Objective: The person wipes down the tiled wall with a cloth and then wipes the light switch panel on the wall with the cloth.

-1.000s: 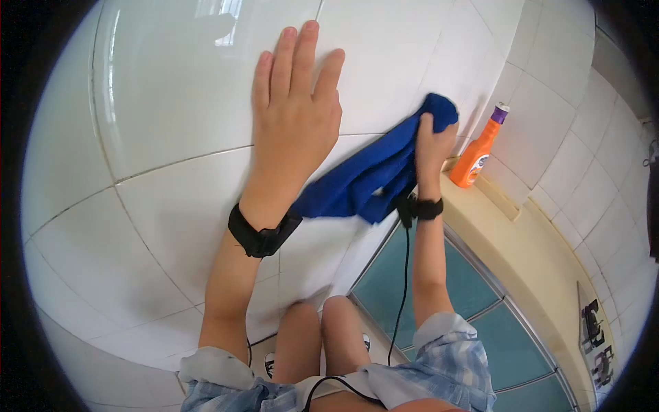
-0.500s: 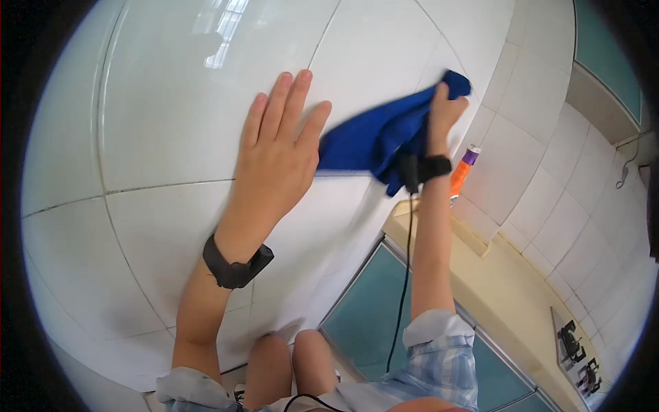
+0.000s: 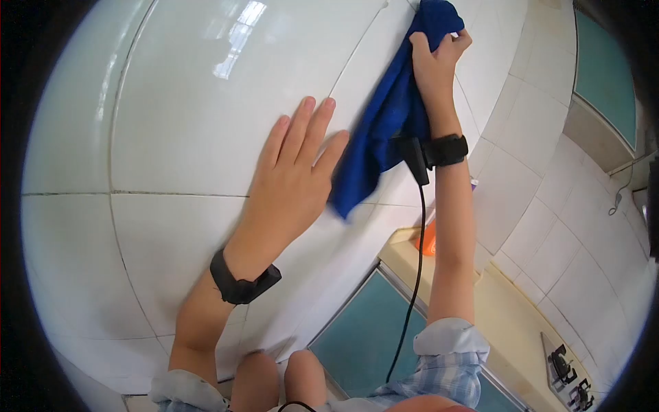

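My left hand (image 3: 292, 185) lies flat on the white tiled wall (image 3: 185, 137), fingers stretched out and holding nothing. A dark band with a small black box circles that wrist. Higher up and to the right, my right hand (image 3: 439, 65) presses a blue cloth (image 3: 388, 130) to the wall, with fingers bent over its upper end. From there the cloth hangs down in folds, its blurred lower corner close beside my left hand. The black wrist device (image 3: 446, 151) on my right wrist has a cable running down from it.
A cream countertop (image 3: 504, 323) with teal cabinet doors (image 3: 364, 323) runs along the lower right. An orange bottle (image 3: 428, 240) stands on it, mostly hidden behind my right forearm. Farther along is a gas stove (image 3: 566, 367). A teal wall cabinet (image 3: 604, 75) hangs at upper right.
My right hand has moved up the wall with the cloth, which now hangs more steeply. My left hand stays flat on the wall. The bottle is now more covered by my right arm.
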`<action>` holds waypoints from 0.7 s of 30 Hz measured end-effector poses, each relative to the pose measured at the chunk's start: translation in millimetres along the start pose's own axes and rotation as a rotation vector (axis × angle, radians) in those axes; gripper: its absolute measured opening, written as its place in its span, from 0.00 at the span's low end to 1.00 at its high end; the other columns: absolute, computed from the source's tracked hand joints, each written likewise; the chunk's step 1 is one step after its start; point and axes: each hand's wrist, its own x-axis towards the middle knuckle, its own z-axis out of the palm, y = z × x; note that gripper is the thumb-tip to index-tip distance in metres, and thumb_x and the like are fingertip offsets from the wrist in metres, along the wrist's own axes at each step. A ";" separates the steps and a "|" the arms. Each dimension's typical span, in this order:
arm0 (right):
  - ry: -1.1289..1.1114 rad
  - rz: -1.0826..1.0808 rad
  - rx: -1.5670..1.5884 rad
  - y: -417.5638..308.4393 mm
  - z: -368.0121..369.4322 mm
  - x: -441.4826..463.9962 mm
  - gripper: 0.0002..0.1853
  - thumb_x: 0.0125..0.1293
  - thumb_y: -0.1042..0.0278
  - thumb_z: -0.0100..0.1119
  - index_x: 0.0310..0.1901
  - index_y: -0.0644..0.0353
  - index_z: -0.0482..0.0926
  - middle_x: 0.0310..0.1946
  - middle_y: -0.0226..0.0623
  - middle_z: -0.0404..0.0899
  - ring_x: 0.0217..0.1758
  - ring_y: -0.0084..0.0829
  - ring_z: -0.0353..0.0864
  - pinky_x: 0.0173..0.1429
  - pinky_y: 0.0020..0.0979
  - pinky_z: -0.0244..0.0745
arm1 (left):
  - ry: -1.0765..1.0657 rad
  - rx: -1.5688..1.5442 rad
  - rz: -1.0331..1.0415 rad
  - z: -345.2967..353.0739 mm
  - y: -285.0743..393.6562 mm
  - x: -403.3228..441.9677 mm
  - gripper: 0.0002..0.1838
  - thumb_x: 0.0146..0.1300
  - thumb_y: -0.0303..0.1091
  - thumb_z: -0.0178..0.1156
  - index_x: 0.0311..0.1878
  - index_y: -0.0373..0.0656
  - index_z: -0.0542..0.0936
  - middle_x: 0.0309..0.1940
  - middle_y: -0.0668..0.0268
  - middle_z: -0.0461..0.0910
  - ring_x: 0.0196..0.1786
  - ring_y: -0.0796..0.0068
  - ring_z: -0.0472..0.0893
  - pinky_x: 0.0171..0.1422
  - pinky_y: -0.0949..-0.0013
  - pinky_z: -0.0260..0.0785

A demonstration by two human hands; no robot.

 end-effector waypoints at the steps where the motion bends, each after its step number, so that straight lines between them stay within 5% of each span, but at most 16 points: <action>1: 0.008 -0.002 0.008 15.1 1.7 5.7 0.23 0.52 0.56 0.56 0.34 0.76 0.73 0.55 0.66 0.52 0.59 0.54 0.55 0.66 0.44 0.49 | 0.021 0.017 0.007 1.6 -0.7 -1.0 0.22 0.53 0.28 0.55 0.55 0.48 0.71 0.66 0.59 0.58 0.70 0.59 0.54 0.70 0.55 0.46; 3: 0.153 0.104 -0.152 66.4 -6.9 20.6 0.28 0.50 0.52 0.57 0.38 0.77 0.74 0.54 0.67 0.56 0.59 0.54 0.55 0.65 0.45 0.49 | 0.009 0.061 0.015 -1.8 -3.0 -2.2 0.22 0.54 0.28 0.54 0.55 0.48 0.71 0.66 0.59 0.58 0.70 0.59 0.55 0.70 0.56 0.47; 5: 0.212 0.432 -0.326 142.8 -36.0 20.3 0.36 0.48 0.42 0.57 0.43 0.74 0.75 0.51 0.66 0.64 0.59 0.56 0.58 0.65 0.45 0.49 | -0.038 -0.011 0.006 -6.7 -1.4 -2.6 0.22 0.54 0.28 0.54 0.55 0.48 0.72 0.66 0.59 0.59 0.70 0.59 0.55 0.70 0.57 0.47; 7: 0.072 0.708 -0.517 205.7 -78.4 -13.2 0.44 0.47 0.29 0.52 0.48 0.70 0.75 0.50 0.61 0.70 0.58 0.56 0.62 0.64 0.46 0.52 | -0.036 0.006 0.019 -6.8 -2.1 -2.0 0.22 0.55 0.28 0.54 0.55 0.48 0.72 0.66 0.59 0.58 0.70 0.60 0.55 0.70 0.58 0.47; 9: -0.048 0.586 -0.719 317.1 -113.3 -78.3 0.48 0.46 0.23 0.47 0.53 0.65 0.73 0.51 0.56 0.72 0.59 0.54 0.63 0.61 0.46 0.57 | -0.032 0.008 0.019 -5.9 -2.4 -4.3 0.21 0.55 0.29 0.54 0.55 0.48 0.72 0.66 0.59 0.58 0.70 0.60 0.55 0.70 0.58 0.46; 11: -0.078 0.966 -0.674 268.5 -119.3 -85.7 0.49 0.47 0.22 0.45 0.54 0.66 0.72 0.53 0.54 0.71 0.58 0.55 0.64 0.59 0.48 0.60 | 0.003 0.035 0.028 -4.2 -2.6 -4.0 0.21 0.55 0.29 0.55 0.55 0.48 0.72 0.67 0.59 0.58 0.70 0.60 0.55 0.70 0.59 0.46; 13: 0.129 1.168 -0.656 211.3 -104.9 -78.0 0.45 0.49 0.30 0.52 0.54 0.69 0.71 0.54 0.54 0.70 0.57 0.58 0.65 0.61 0.47 0.62 | -0.010 0.024 0.026 -8.0 -3.5 -1.9 0.21 0.55 0.29 0.55 0.55 0.48 0.72 0.67 0.59 0.58 0.70 0.60 0.55 0.70 0.59 0.46; 15: 0.221 1.103 -0.586 190.2 -93.6 -64.6 0.37 0.51 0.40 0.58 0.52 0.69 0.72 0.53 0.55 0.70 0.54 0.57 0.68 0.60 0.45 0.64 | -0.020 0.023 0.021 -8.9 -4.0 -2.4 0.21 0.55 0.29 0.55 0.55 0.48 0.73 0.67 0.59 0.58 0.70 0.60 0.55 0.71 0.59 0.46; 17: 0.270 0.768 -0.436 156.6 -75.8 -39.1 0.38 0.52 0.49 0.63 0.57 0.70 0.65 0.51 0.59 0.71 0.50 0.55 0.73 0.58 0.43 0.67 | -0.027 0.040 0.033 -7.5 -3.4 -3.7 0.21 0.55 0.30 0.55 0.55 0.49 0.73 0.67 0.60 0.58 0.70 0.61 0.55 0.71 0.59 0.46; 21: 0.371 0.360 -0.202 45.9 -33.6 19.4 0.48 0.48 0.48 0.68 0.61 0.69 0.51 0.50 0.59 0.71 0.52 0.54 0.73 0.58 0.39 0.66 | -0.043 0.031 0.012 -8.0 -0.4 -2.3 0.21 0.55 0.30 0.55 0.55 0.49 0.73 0.67 0.60 0.58 0.70 0.61 0.54 0.71 0.59 0.45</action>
